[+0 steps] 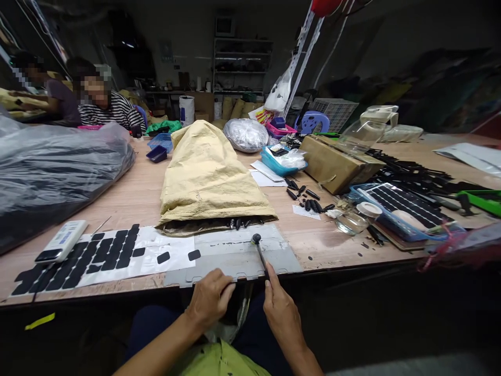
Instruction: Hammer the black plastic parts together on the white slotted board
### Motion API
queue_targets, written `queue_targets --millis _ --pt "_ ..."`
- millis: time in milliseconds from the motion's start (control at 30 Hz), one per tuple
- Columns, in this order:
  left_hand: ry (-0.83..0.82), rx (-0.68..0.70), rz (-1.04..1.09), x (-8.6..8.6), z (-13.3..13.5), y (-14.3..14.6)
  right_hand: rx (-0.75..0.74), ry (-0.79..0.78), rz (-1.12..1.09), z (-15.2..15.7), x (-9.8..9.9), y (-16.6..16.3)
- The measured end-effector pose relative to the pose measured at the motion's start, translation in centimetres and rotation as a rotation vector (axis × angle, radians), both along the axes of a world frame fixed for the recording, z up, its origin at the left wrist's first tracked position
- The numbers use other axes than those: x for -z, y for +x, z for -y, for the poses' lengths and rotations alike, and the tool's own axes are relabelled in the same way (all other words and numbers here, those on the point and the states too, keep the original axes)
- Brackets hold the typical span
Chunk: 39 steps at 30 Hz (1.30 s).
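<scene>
My right hand is closed around a thin dark stick-like tool with a round black head, which points away from me over a grey board at the table's front edge. At that same edge, left of the tool, my left hand is closed with curled fingers and the thumb against them; whatever they may hold is hidden. Beyond the board lies a tan sack, its mouth towards me, with small dark pieces showing inside. A white sheet of black rounded stickers lies left of my left hand.
A white boxy device rests on the stickers' left side. Several black pieces, a cardboard box and a blue basket occupy the right. A large plastic bag fills the left. Two people sit at the back left.
</scene>
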<state>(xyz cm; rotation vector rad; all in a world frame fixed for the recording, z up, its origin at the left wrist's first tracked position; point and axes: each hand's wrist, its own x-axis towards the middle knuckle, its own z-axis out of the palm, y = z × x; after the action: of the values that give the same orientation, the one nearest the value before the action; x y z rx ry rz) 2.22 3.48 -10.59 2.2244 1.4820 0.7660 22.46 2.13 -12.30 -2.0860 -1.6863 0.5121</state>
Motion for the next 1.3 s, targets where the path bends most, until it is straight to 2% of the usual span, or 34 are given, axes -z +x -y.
queue_targets --millis 133,267,333,433,533,667,900,1033,1300 --pt "-0.022 -0.176 0.104 -2.1 -5.9 1.1 0.001 0.014 -0.005 0.0 0.3 0.0" --pt "-0.056 -0.343 0.054 -2.8 -12.0 2.5 0.006 0.031 -0.023 0.0 0.5 0.1" --pt "-0.077 -0.393 -0.012 -2.9 -14.2 3.2 0.005 0.031 -0.036 0.0 0.6 0.1" --pt "-0.097 -0.446 -0.116 -2.8 -15.9 4.1 -0.004 0.048 -0.057 0.0 0.8 0.1" --pt "-0.114 -0.453 -0.154 -2.8 -16.2 4.3 -0.008 0.062 -0.062 0.0 0.9 0.1" --pt "-0.136 -0.408 -0.12 -2.8 -15.3 3.2 -0.001 0.064 -0.057 0.1 0.6 0.1" --pt "-0.147 -0.261 -0.093 -2.7 -10.9 -0.7 0.006 0.072 -0.041 0.1 0.3 0.0" --pt "-0.138 -0.164 -0.102 -2.5 -8.8 -1.8 0.004 0.053 -0.036 0.0 0.2 -0.1" --pt "-0.033 -0.094 -0.052 -0.7 -9.1 -1.6 0.004 0.038 -0.059 0.0 -0.1 -0.1"
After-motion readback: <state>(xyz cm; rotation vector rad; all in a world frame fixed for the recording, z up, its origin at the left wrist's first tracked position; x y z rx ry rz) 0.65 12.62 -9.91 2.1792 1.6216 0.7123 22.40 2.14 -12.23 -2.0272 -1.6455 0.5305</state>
